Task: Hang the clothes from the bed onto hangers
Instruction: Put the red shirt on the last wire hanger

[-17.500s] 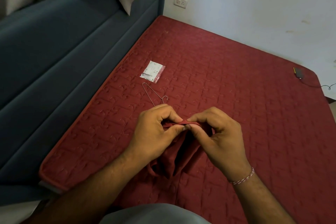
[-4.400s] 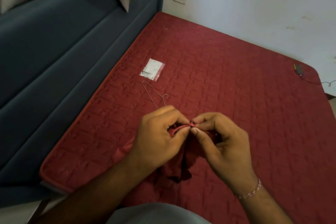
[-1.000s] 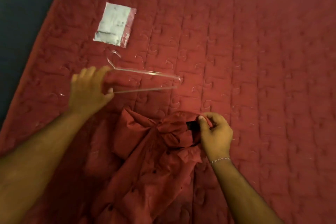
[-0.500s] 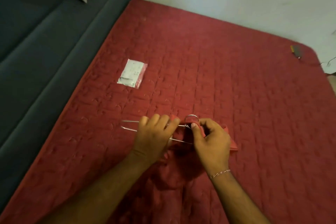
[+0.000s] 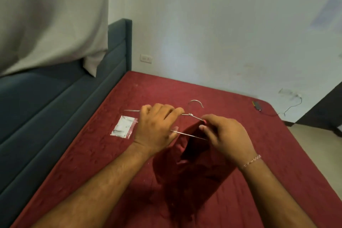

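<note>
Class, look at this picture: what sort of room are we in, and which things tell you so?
Most likely a bedroom. A red quilted mattress fills the floor of the view, a padded blue headboard runs along one side, and a wall socket sits in the plain white wall.

A thin, shiny metal wire hanger (image 5: pixel 192 115) above matt dark-red cloth garment (image 5: pixel 192 168), a quilted red fabric bed cover (image 5: pixel 231 109), a glossy plastic packet (image 5: pixel 123 126) and a matt blue upholstered headboard (image 5: pixel 55 105).
</note>
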